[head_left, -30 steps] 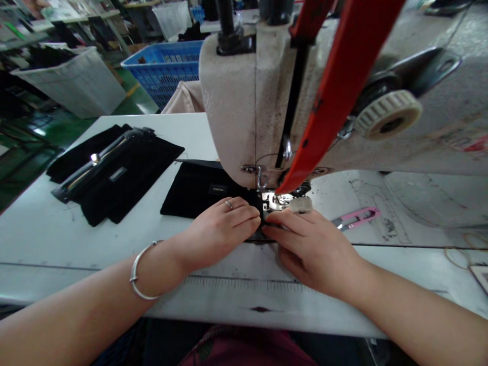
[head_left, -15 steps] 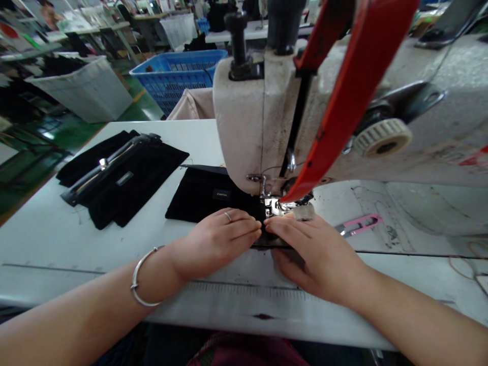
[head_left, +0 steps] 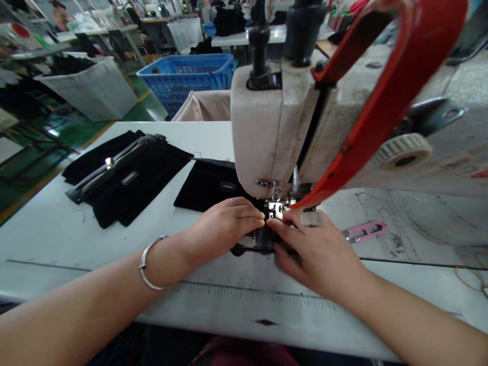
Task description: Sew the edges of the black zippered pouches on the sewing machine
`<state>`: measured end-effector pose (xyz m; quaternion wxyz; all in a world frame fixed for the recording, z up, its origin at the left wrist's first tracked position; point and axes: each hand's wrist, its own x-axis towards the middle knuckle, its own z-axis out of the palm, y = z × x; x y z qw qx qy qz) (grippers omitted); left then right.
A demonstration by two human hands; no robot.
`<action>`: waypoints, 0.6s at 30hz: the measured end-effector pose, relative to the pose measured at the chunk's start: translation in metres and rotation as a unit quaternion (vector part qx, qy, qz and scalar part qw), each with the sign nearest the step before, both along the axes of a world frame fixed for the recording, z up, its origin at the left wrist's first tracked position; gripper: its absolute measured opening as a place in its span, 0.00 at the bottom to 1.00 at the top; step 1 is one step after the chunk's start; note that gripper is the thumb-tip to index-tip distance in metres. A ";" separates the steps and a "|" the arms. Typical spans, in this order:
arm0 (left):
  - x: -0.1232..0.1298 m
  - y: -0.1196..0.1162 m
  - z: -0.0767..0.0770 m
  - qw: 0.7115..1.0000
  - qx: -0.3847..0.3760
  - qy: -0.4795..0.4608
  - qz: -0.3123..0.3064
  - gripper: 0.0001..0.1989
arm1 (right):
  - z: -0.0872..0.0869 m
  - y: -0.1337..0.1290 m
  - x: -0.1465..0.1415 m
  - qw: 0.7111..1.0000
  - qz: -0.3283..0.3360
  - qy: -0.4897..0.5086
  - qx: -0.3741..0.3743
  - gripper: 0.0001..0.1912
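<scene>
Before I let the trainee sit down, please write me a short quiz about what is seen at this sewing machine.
1. True or false: the left hand wears a ring.

2. Which thing lies just to the right of the right hand?
A) a stack of black cloth
B) pink thread snips
C) a white bin

3. Fill in the colour: beyond the table stands a ____ plastic basket.

Key: 1 true; 2 B; 3 blue
</scene>
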<state>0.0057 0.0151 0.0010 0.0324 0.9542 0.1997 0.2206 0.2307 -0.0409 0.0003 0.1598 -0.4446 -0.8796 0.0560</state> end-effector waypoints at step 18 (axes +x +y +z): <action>0.005 0.020 -0.005 0.997 0.016 -0.010 0.069 0.12 | -0.001 0.009 -0.002 1.000 -0.016 -0.023 -0.010 0.20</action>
